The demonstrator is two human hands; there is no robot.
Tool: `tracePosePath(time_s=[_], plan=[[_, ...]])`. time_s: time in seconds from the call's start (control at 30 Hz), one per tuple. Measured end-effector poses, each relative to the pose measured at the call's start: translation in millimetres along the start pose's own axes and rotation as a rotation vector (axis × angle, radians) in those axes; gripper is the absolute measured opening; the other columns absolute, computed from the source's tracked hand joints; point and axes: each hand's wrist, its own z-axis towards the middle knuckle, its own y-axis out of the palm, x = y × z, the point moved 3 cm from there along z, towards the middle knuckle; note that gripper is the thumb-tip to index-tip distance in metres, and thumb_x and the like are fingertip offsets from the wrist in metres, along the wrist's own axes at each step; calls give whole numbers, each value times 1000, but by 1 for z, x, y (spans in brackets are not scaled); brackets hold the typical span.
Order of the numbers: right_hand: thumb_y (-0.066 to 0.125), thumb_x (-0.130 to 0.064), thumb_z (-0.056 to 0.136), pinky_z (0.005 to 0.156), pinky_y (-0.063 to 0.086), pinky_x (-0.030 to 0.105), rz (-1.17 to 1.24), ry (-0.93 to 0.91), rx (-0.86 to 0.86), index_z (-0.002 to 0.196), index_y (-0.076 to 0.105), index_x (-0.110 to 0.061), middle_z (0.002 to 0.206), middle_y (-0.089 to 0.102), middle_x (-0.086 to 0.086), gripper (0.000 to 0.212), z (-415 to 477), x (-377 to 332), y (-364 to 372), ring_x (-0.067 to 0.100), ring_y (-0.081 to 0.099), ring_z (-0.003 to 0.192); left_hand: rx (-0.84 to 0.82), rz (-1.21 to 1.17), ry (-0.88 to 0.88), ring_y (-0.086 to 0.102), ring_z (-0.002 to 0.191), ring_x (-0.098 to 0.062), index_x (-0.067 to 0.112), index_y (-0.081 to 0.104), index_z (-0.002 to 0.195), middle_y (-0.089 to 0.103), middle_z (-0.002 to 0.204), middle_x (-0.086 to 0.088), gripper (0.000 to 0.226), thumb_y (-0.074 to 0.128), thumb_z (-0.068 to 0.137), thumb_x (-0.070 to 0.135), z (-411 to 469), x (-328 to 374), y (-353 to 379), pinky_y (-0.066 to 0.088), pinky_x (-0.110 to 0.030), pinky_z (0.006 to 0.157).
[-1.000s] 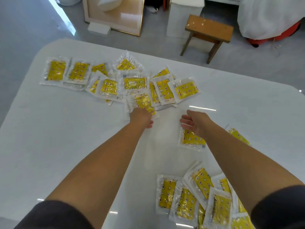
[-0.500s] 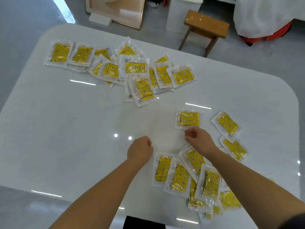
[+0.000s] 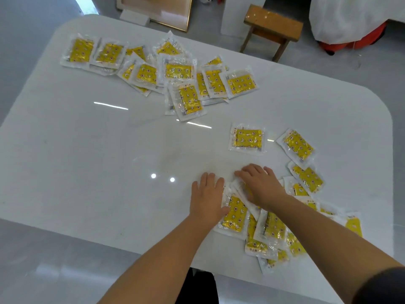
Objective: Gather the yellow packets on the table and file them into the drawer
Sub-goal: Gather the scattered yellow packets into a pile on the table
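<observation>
Gathering has barely begun: you have yellow packets in a far cluster [image 3: 175, 71], three loose ones [image 3: 247, 138] to the right and a near heap [image 3: 266, 230] on the table [image 3: 92, 163], and no drawer is in view. Your left hand [image 3: 207, 197] lies flat and open against the heap's left edge, touching a packet [image 3: 234, 213]. Your right hand [image 3: 260, 185] presses open-palmed on the heap's top, gripping nothing.

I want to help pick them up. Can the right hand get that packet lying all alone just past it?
Probably yes. The right hand lies flat on the near pile, and only bare table separates it from the lone packet.
</observation>
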Motion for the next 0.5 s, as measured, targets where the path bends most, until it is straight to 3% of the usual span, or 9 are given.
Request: tracePosePath(time_s=[0.23, 0.37, 0.5], plan=[[65, -22, 82, 114, 17, 46, -252, -28, -104, 134, 41, -19, 134, 41, 5, 58, 12, 0, -3, 25, 38, 128, 21, 145, -21, 41, 115, -26, 17, 36, 129, 43, 124, -6, 74, 68, 74, 57, 15, 5, 6, 31, -43, 101], [70, -23, 77, 111, 24, 45, -279, -50, -109, 124, 50, -15, 128, 44, 6, 52, 18, 4, 1, 25, 42, 121, -47, 94, -71, 49, 105, -22, 16, 45, 119, 52, 113, -2, 64, 66, 75, 58, 18, 2, 9, 33, -37, 91], [70, -22, 75, 98, 35, 39, -262, -60, -110, 117, 53, -15, 122, 47, 6, 45, 21, 5, 1, 25, 45, 113, -136, -3, -109, 58, 94, -19, 20, 57, 98, 58, 97, 2, 35, 62, 83, 50, 19, 2, 9, 32, -34, 85]])
